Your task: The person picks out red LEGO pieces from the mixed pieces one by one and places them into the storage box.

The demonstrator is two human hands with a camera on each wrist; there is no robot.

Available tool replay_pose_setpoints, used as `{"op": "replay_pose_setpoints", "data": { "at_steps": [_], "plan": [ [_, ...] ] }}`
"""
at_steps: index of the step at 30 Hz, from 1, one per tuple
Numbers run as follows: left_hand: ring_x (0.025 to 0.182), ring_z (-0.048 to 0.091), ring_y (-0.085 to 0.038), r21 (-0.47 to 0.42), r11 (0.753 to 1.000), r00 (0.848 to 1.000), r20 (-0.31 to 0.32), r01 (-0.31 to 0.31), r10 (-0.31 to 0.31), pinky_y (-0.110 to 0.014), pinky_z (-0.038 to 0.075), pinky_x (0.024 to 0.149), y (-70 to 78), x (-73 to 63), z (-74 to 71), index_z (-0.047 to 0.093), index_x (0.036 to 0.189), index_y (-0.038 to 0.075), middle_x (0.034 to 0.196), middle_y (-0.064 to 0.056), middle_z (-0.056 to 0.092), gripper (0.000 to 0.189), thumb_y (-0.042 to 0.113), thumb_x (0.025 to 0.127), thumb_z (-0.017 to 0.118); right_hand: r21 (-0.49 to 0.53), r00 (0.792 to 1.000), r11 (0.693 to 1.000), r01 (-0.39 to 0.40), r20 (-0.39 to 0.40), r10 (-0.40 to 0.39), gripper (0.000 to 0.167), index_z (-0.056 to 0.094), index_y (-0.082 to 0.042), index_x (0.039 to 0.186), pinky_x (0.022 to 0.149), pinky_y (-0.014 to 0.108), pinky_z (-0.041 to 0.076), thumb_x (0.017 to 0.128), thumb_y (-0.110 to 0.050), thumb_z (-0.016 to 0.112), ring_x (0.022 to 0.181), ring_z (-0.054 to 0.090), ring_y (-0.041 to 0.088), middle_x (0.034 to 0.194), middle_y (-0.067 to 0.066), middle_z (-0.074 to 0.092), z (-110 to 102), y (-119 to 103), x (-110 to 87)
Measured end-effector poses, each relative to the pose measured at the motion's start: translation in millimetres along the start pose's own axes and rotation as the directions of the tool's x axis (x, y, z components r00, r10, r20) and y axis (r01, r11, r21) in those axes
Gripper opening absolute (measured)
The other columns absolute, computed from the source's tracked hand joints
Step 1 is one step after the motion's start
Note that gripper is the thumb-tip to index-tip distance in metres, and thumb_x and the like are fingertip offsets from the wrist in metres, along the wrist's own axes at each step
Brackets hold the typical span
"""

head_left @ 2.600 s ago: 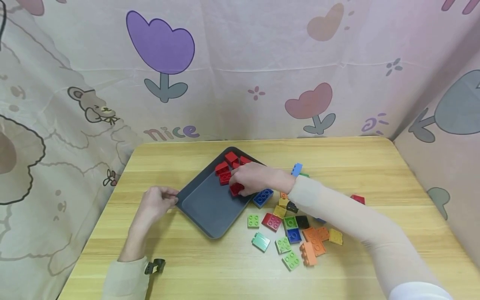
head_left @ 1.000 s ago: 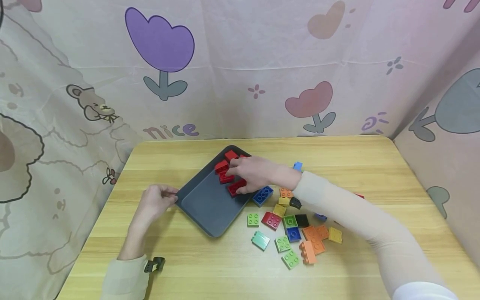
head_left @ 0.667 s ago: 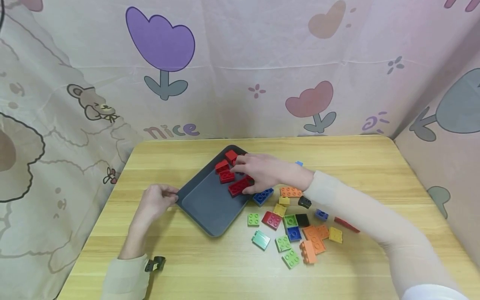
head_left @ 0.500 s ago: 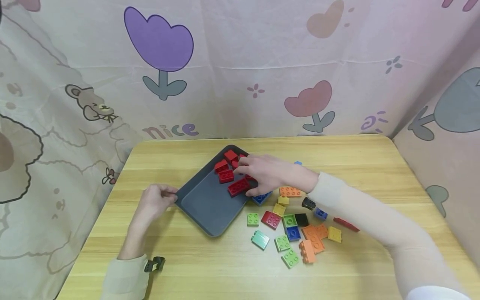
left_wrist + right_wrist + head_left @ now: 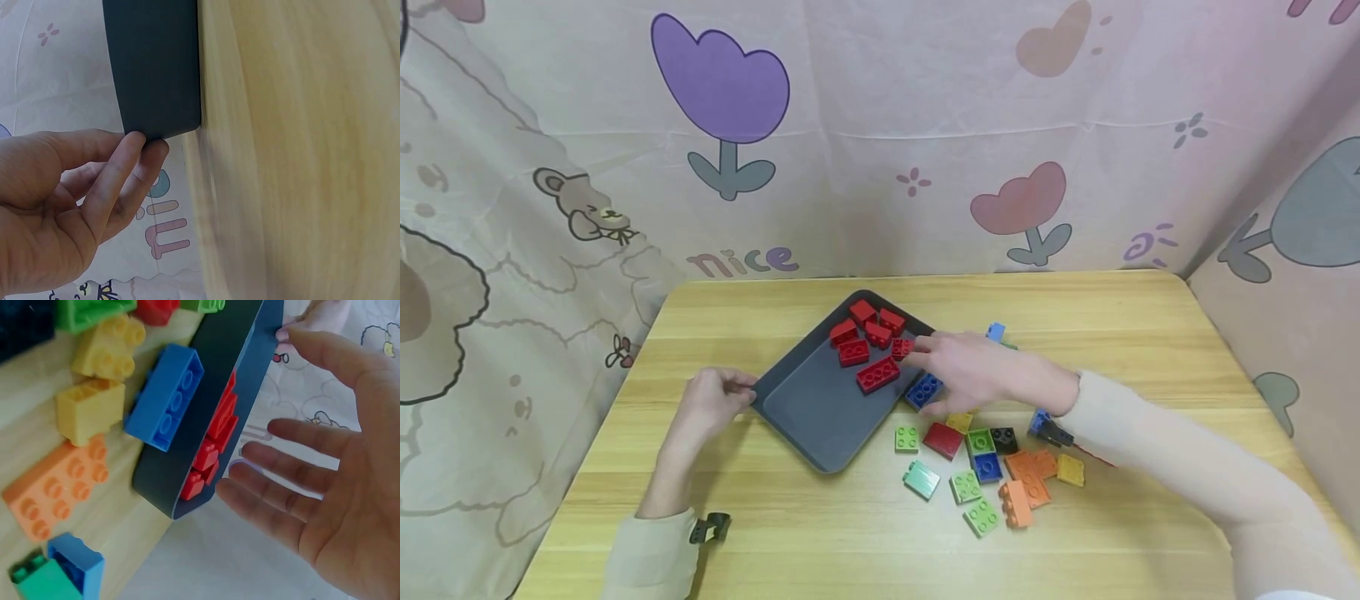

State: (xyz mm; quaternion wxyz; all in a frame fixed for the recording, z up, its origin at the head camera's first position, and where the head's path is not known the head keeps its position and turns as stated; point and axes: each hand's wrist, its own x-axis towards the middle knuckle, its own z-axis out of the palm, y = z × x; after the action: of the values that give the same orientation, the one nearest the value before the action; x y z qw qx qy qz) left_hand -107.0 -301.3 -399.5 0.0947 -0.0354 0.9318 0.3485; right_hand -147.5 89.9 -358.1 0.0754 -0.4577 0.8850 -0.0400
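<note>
A wood-grain table [image 5: 790, 533] spreads out before me. On it, the dark grey tray [image 5: 808, 408] sits turned at an angle. My right hand [image 5: 973, 372] hovers over the tray's right edge, fingers spread and grasping nothing. My left hand [image 5: 711, 404] pinches the tray's left corner between thumb and fingers. Seven red toy bricks [image 5: 877, 376] lie inside the tray, toward its far and right sides. Just outside the right wall is a long blue brick [image 5: 923, 390], partly beneath my right hand. Nearer me rests a small lime-green four-stud brick [image 5: 906, 440].
</note>
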Motion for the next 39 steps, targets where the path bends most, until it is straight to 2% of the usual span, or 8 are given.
{"op": "replay_pose_setpoints", "data": {
  "at_steps": [10, 13, 16, 21, 25, 30, 35, 39],
  "plan": [
    [0.084, 0.077, -0.023, -0.005, 1.000, 1.000, -0.004, -0.001, 0.001, -0.034, 0.060, 0.071, 0.5, 0.4, 0.0, 0.074, 0.116, -0.010, 0.102, -0.024, 0.077, 0.022, 0.001, 0.097, 0.069, 0.072, 0.989, 0.988, -0.134, -0.049, 0.138, 0.068, 0.069, -0.006, 0.136, 0.077, 0.032, 0.063, 0.088, -0.052, 0.080, 0.087, 0.074, 0.016, 0.123, 0.013, 0.075, 13.0, -13.9, -19.4],
    [0.083, 0.077, -0.022, -0.007, 1.000, 1.000, 0.000, 0.004, -0.004, -0.034, 0.060, 0.071, 0.6, 0.7, -0.4, 0.074, 0.116, -0.009, 0.102, -0.024, 0.077, 0.023, 0.002, 0.097, 0.068, 0.096, 0.985, 0.983, -0.159, -0.057, 0.165, 0.066, 0.070, -0.005, 0.134, 0.065, 0.027, 0.059, 0.088, -0.052, 0.081, 0.072, 0.068, 0.012, 0.114, 0.012, 0.075, 17.0, -17.9, -22.6],
    [0.082, 0.076, -0.021, -0.009, 1.000, 1.000, 0.003, 0.010, -0.010, -0.033, 0.059, 0.070, 0.7, 1.1, -1.0, 0.074, 0.117, -0.009, 0.101, -0.023, 0.077, 0.023, 0.002, 0.097, 0.067, 0.104, 0.980, 0.977, -0.185, -0.048, 0.191, 0.061, 0.073, -0.006, 0.126, 0.058, 0.021, 0.052, 0.087, -0.052, 0.081, 0.066, 0.059, 0.008, 0.105, 0.008, 0.074, 21.7, -21.5, -25.4],
    [0.082, 0.076, -0.021, -0.013, 1.000, 1.000, 0.003, 0.012, -0.012, -0.033, 0.059, 0.070, 1.1, 0.8, -0.6, 0.074, 0.116, -0.009, 0.101, -0.022, 0.077, 0.023, 0.002, 0.097, 0.067, 0.123, 0.980, 0.974, -0.192, -0.029, 0.197, 0.040, 0.080, -0.013, 0.101, 0.055, 0.021, 0.045, 0.087, -0.049, 0.082, 0.064, 0.055, 0.007, 0.094, 0.003, 0.073, 30.8, -26.6, -30.1],
    [0.082, 0.076, -0.021, -0.011, 1.000, 1.000, 0.001, 0.013, -0.013, -0.033, 0.060, 0.071, 1.2, 0.3, 0.2, 0.074, 0.116, -0.008, 0.101, -0.022, 0.078, 0.023, 0.002, 0.097, 0.067, 0.168, 0.980, 0.966, -0.196, 0.000, 0.199, 0.030, 0.081, -0.016, 0.094, 0.054, 0.021, 0.042, 0.086, -0.044, 0.084, 0.062, 0.051, 0.006, 0.089, 0.000, 0.072, 37.2, -29.8, -32.3],
    [0.082, 0.077, -0.022, -0.009, 1.000, 1.000, 0.001, 0.011, -0.011, -0.033, 0.060, 0.070, 1.3, 0.3, 0.1, 0.074, 0.116, -0.009, 0.101, -0.023, 0.077, 0.023, 0.002, 0.097, 0.067, 0.170, 0.976, 0.961, -0.217, 0.033, 0.214, 0.032, 0.075, -0.014, 0.088, 0.051, 0.021, 0.036, 0.085, -0.044, 0.085, 0.057, 0.045, 0.006, 0.084, -0.002, 0.064, 43.1, -33.4, -33.5],
    [0.083, 0.076, -0.021, -0.008, 1.000, 1.000, -0.001, 0.014, -0.014, -0.033, 0.060, 0.070, 1.6, -0.5, 0.8, 0.074, 0.117, -0.009, 0.103, -0.024, 0.077, 0.023, 0.001, 0.097, 0.067, 0.150, 0.975, 0.963, -0.223, 0.027, 0.221, 0.034, 0.073, -0.014, 0.084, 0.049, 0.021, 0.029, 0.084, -0.046, 0.086, 0.054, 0.038, 0.005, 0.075, -0.006, 0.053, 45.4, -35.3, -34.9],
    [0.083, 0.076, -0.021, -0.011, 1.000, 1.000, 0.002, 0.012, -0.012, -0.033, 0.060, 0.070, 1.8, -0.4, 0.0, 0.073, 0.117, -0.009, 0.103, -0.024, 0.077, 0.024, 0.001, 0.097, 0.067, 0.148, 0.974, 0.963, -0.225, 0.020, 0.224, 0.034, 0.072, -0.014, 0.080, 0.050, 0.020, 0.028, 0.083, -0.044, 0.087, 0.054, 0.037, 0.005, 0.074, -0.006, 0.052, 47.2, -34.4, -35.7]
  ]
}}
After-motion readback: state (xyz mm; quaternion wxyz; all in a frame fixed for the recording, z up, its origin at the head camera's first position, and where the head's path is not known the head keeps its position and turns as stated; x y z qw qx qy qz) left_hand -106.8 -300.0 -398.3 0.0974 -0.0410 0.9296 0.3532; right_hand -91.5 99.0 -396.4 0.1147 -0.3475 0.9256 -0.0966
